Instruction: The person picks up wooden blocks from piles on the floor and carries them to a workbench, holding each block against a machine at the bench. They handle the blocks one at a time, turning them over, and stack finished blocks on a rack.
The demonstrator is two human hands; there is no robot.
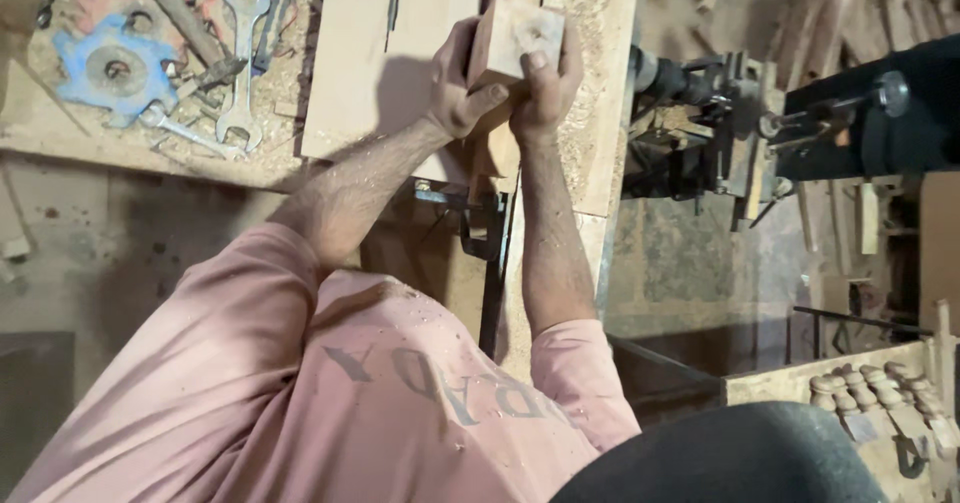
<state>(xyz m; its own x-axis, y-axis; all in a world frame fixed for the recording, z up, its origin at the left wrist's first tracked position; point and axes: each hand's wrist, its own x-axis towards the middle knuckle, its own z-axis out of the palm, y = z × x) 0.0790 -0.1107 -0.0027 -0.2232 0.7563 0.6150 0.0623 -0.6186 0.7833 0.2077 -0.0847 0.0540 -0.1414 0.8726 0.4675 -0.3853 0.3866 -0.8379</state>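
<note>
The wooden block (pixel 512 38) sits between your two hands at the top of the view, its pale end face turned up toward the camera, held over the sawdust-covered bench (pixel 600 83) and just beside the flat board (pixel 365 53) that lies to its left. Its long axis appears to run down and away from you, from the bright end face toward the darker lower part hidden between your wrists, so only the end and a slice of one side show. Your left hand (pixel 458 88) closes on the block's left side, thumb wrapped across the lower front edge and fingers curled tight round the back. Your right hand (pixel 548 88) clamps the right side, thumb pressed up on the end face near its lower corner, fingers folded behind it. Both hands touch the block and each other's thumbs nearly meet; neither is nearer than the other, the block lies squarely between them, straight ahead of your chest. Below the hands a dark metal frame (pixel 470 213) shows between your forearms. Farther left, wrenches (pixel 238 73) and a blue round part (pixel 105 68) lie in sawdust. To the right stands a dark machine (pixel 720 113), and at lower right a row of turned wooden pieces (pixel 870 383).
</note>
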